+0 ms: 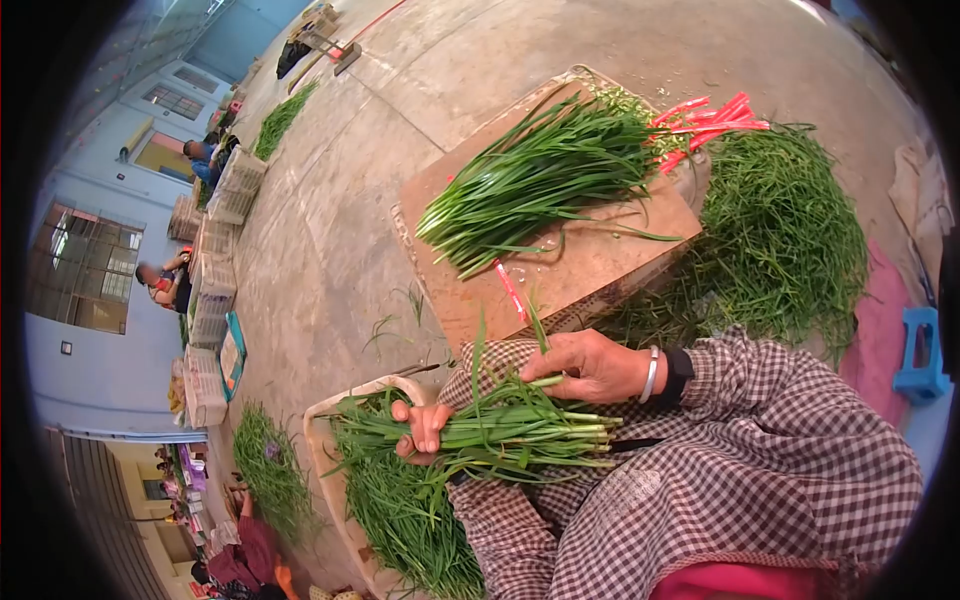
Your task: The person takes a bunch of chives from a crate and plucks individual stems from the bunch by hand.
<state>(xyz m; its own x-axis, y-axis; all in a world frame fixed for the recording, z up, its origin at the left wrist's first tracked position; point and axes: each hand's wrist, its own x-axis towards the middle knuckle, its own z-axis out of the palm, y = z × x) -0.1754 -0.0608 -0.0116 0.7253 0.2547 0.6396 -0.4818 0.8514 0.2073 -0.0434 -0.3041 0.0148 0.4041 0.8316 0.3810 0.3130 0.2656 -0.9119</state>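
My left hand (425, 428) is wrapped round a bundle of garlic chives (520, 432), whose pale cut ends point right. Above the bundle, my right hand (598, 366) pinches a few chive stalks (543, 382) between thumb and fingers. A silver bangle and a black band circle that wrist. Below my left hand, a pale crate (322, 455) holds loose chives (405, 520). On a brown board (570, 285) in front lies a larger pile of chives (545, 175), with one red-and-white strip (510, 290) beside it.
Red strips (715, 125) lie at the board's far right corner. A heap of green leaves (785, 230) is on the floor to the right, near a blue stool (920, 355). Along the wall, white crates (213, 300) stand near seated people (165, 285). Another person (250, 550) is at lower left.
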